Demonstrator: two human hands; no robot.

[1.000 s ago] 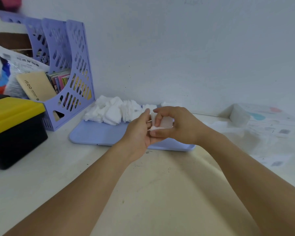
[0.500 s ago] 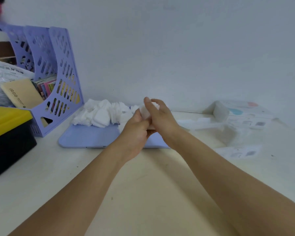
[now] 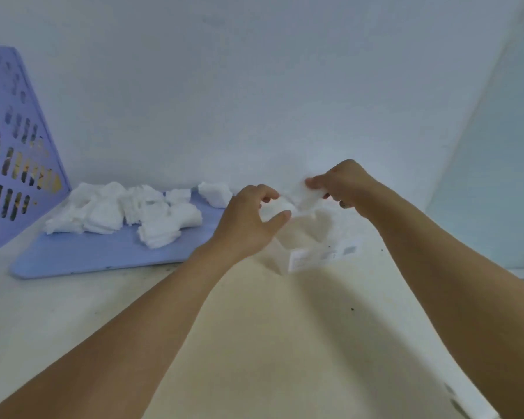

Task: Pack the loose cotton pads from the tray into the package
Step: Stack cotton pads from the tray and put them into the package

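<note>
Loose white cotton pads (image 3: 118,211) lie heaped along the far side of a flat lilac tray (image 3: 88,257) at the left. To the tray's right sits the clear plastic package (image 3: 313,234), crumpled, with a printed label on its near side. My left hand (image 3: 248,220) grips the package's upper edge between thumb and curled fingers. Just above the package's top, my right hand (image 3: 344,186) pinches a small bunch of cotton pads (image 3: 304,196). The picture is blurred around the package's mouth.
A lilac perforated file holder (image 3: 18,164) stands at the far left with papers inside. The white wall runs close behind the tray and package. The pale tabletop (image 3: 285,343) stretches toward me between my forearms.
Both hands moved right, from over the tray to the package, and drew apart. The right hand carried its pads along. My view swung right, so the yellow-lidded box dropped out of sight.
</note>
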